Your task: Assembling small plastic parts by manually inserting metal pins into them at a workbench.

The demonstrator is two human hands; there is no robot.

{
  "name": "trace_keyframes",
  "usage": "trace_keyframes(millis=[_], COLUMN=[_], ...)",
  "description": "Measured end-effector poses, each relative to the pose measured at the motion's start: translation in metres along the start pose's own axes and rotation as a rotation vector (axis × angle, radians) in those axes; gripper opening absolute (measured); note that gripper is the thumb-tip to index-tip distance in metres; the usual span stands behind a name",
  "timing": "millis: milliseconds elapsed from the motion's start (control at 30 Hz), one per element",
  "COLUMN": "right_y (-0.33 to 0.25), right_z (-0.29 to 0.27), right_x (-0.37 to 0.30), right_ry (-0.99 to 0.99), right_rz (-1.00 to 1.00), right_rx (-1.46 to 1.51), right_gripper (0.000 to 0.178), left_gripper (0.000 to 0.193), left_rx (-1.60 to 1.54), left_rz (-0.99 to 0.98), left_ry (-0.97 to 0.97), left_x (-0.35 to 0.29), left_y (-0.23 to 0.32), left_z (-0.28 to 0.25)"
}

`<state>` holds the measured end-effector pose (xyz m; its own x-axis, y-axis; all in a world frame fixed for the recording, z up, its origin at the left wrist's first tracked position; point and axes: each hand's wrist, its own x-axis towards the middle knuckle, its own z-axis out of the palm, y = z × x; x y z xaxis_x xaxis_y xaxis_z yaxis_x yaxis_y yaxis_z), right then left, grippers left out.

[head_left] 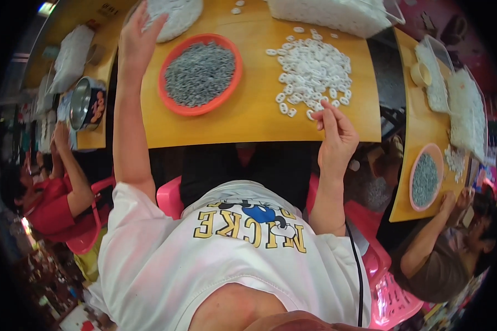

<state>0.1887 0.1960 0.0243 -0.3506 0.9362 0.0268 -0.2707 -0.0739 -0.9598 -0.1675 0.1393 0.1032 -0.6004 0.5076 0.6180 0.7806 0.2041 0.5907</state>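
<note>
My left hand [139,36] is raised at the far left of the table, its thumb and fingers apart, beside a round container of white pieces [175,17]. Part of that container is cut off by the picture's edge. My right hand [337,132] is closed in a pinch at the near edge of a pile of white oval plastic pieces with holes [315,66]. One white piece [310,115] shows right by its thumb tip; whether it is gripped is unclear. Between my hands stands an orange-red bowl [200,112] full of small grey parts [199,73].
A clear plastic bin [337,16] of white pieces stands behind the pile. At the left table, a person in red sits near a metal tin [82,105]. To the right, another person works at a table [401,204] with a pink bowl [419,207] of grey parts.
</note>
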Motion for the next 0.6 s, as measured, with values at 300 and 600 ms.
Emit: trace_keyframes(millis=[300,600], right_y=[-0.004,-0.007], right_z=[-0.015,-0.02], right_x=[0.01,0.01], right_ry=[0.191,0.196], right_rz=[-0.063,-0.054], right_rx=[0.107,0.104], right_gripper=[0.017,0.017], left_gripper=[0.013,0.01], left_rx=[-0.16,-0.189], left_rz=[0.033,0.135], left_ry=[-0.787,-0.892], left_x=[-0.145,-0.155], left_y=[0.111,0.126], left_z=[0.062,0.084])
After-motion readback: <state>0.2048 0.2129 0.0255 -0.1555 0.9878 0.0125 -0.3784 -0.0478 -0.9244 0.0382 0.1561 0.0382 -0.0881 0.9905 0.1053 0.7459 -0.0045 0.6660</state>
